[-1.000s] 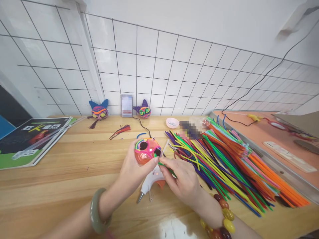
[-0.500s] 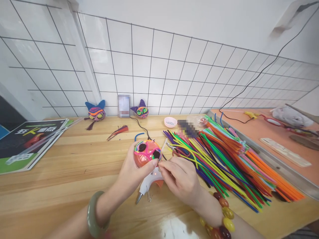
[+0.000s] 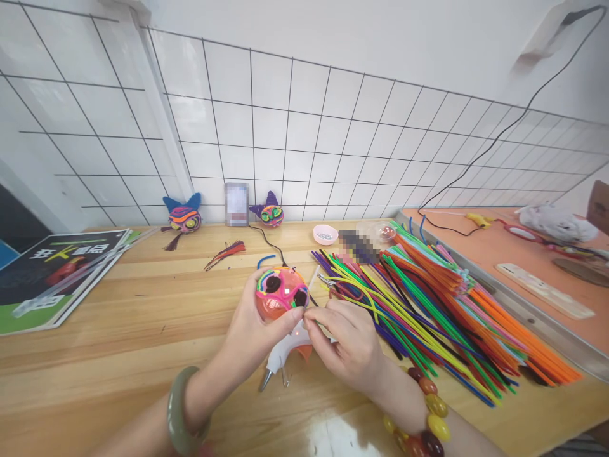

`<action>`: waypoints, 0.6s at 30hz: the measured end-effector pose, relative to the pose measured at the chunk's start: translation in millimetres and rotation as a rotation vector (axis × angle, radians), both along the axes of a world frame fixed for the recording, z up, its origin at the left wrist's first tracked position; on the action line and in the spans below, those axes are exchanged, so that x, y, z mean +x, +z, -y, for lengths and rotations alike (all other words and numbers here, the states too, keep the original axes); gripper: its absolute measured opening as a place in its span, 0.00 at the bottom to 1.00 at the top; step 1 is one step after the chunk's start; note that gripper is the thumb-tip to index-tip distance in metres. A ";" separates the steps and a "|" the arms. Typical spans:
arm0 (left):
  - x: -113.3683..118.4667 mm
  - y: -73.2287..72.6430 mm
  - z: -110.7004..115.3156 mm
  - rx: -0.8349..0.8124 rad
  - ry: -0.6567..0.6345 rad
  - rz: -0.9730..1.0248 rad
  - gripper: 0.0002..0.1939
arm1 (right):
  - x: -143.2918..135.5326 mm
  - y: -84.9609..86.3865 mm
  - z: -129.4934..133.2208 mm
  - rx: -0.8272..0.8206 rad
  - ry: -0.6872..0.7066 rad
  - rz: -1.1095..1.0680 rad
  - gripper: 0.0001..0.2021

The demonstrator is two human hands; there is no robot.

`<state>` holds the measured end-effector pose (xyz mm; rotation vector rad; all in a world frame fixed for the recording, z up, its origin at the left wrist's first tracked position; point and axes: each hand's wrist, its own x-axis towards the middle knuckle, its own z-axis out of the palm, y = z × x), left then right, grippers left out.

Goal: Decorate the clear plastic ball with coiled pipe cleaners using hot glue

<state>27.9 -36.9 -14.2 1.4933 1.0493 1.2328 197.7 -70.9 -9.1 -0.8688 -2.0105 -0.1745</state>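
Note:
My left hand (image 3: 259, 317) is wrapped round a clear orange-pink ball (image 3: 280, 293) trimmed with bright pipe cleaner and two black round patches. Its thumb presses near the lower right patch. Close beside that spot, my right hand (image 3: 349, 339) is closed in a pinch; what sits between thumb and forefinger is too small to make out. Beneath both hands a white glue gun (image 3: 284, 352) lies on the wooden table, its metal nozzle pointing down to the left. Scissors (image 3: 340, 287) lie on the pipe cleaners just beyond my right hand.
Many coloured pipe cleaners (image 3: 428, 311) spread over the table's right side. Two decorated balls with ears, one blue-eared (image 3: 183, 216) and one purple-eared (image 3: 270, 211), stand by the wall. A pink bowl (image 3: 326, 235), cut strands (image 3: 226, 255) and a magazine (image 3: 61, 273) also lie around.
The ball has tilted slightly in my left hand, so its front faces a little more upward. My right hand keeps its pinch in nearly the same place.

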 end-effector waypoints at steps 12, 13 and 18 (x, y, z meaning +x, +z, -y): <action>0.7 2.0 0.7 -0.040 -0.042 0.075 0.33 | 0.1 1.2 0.0 0.000 -0.013 0.022 0.04; 0.7 2.6 0.9 -0.046 -0.045 0.078 0.32 | 0.0 1.0 -0.1 0.006 -0.014 0.023 0.04; 2.2 8.2 2.3 -0.079 -0.079 0.145 0.31 | 0.2 0.1 -1.4 0.014 -0.017 0.037 0.04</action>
